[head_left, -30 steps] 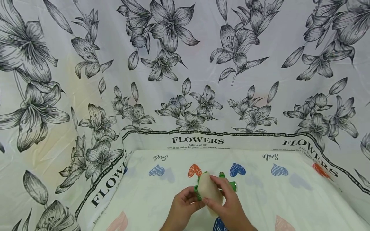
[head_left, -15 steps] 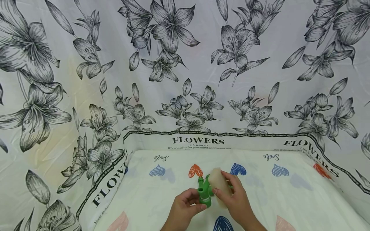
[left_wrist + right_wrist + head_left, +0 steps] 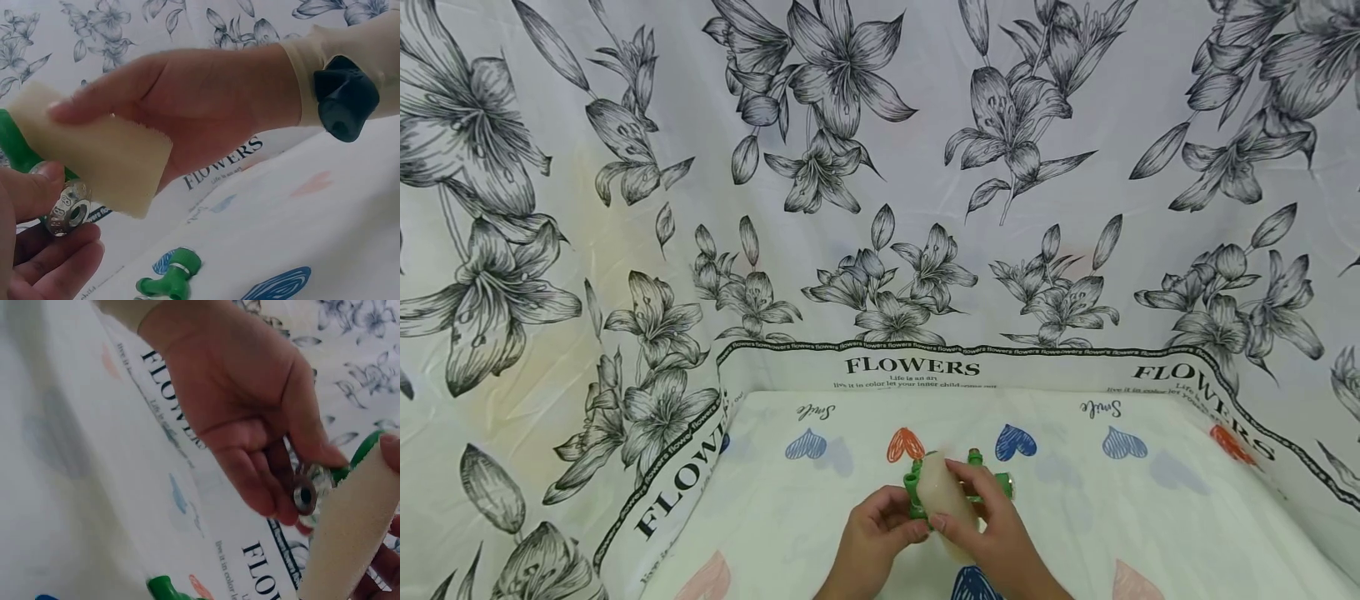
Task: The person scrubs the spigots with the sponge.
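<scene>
The left hand (image 3: 880,533) pinched a green tap (image 3: 915,498) by its metal end (image 3: 59,211) above the cloth (image 3: 1090,521); the right hand (image 3: 1000,529) grasped a beige pad (image 3: 945,493) just beside it. Hard sideways pressure from the pad could have twisted the tap out of that narrow hold.

The pale block (image 3: 106,153) looks matt and faintly rough, like sponge — a contrast to the smooth green fitting (image 3: 15,140) with its shiny metal end (image 3: 60,215). The flowered backdrop (image 3: 917,167) is creased, faintly glossy cloth; the heart-printed cover (image 3: 820,500), matt cloth.
</scene>
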A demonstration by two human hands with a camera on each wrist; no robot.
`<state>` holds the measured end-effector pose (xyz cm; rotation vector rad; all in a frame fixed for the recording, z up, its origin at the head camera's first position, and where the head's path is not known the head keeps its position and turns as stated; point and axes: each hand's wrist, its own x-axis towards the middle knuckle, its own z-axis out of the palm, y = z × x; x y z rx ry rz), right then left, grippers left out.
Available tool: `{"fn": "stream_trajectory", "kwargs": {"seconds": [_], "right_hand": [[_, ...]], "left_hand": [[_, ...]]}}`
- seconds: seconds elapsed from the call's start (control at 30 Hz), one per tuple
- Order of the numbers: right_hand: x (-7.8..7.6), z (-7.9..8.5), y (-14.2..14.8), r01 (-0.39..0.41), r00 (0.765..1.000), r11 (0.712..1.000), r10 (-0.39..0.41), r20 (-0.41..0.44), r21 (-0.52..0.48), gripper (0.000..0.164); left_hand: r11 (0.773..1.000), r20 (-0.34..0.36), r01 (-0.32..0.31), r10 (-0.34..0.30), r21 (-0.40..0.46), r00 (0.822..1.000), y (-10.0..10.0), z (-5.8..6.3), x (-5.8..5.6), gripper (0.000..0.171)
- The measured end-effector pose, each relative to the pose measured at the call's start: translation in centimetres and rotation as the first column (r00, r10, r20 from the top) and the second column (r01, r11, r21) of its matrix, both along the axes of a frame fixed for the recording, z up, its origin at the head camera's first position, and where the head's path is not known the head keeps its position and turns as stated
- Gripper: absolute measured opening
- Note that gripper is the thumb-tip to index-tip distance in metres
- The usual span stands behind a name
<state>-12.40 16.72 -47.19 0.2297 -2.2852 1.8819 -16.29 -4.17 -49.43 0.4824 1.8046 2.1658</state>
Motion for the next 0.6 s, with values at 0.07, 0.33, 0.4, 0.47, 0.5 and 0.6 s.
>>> {"fn": "stream_trajectory", "kwargs": {"seconds": [0.07, 0.33, 0.4, 0.47, 0.5, 0.6], "right_hand": [[0.22, 0.22, -0.32, -0.031, 0.999, 0.999, 0.031, -0.013, 0.011, 0.059], [0.18, 0.69, -0.78, -0.095, 0.989, 0.994, 0.101, -0.106, 0.053, 0.057], [0.21, 0.55, -0.78, -0.077, 0.991, 0.995, 0.084, -0.108, 0.068, 0.057], [0.26, 0.27, -0.75, -0.049, 0.991, 0.995, 0.059, -0.12, 0.082, 0.058], [0.28, 0.16, -0.75, -0.036, 0.992, 0.996, 0.046, -0.121, 0.085, 0.058], [0.18, -0.16, -0.77, 0.004, 0.991, 0.995, 0.01, -0.134, 0.104, 0.06]], "left_hand": [[1.0, -0.012, -0.01, 0.01, 0.001, 1.0, -0.07, -0.06, -0.14, 0.028], [0.999, -0.017, -0.048, 0.048, 0.008, 0.999, -0.52, -0.03, -0.56, 0.028], [0.999, 0.01, -0.046, 0.046, 0.012, 0.999, -0.43, -0.06, -0.42, 0.028], [0.999, 0.023, -0.035, 0.034, 0.016, 0.999, -0.3, -0.19, -0.24, 0.028], [0.999, 0.026, -0.028, 0.027, 0.021, 0.999, -0.26, -0.23, -0.16, 0.028], [1.0, 0.014, -0.013, 0.013, 0.023, 1.0, -0.3, -0.2, 0.02, 0.028]]}}
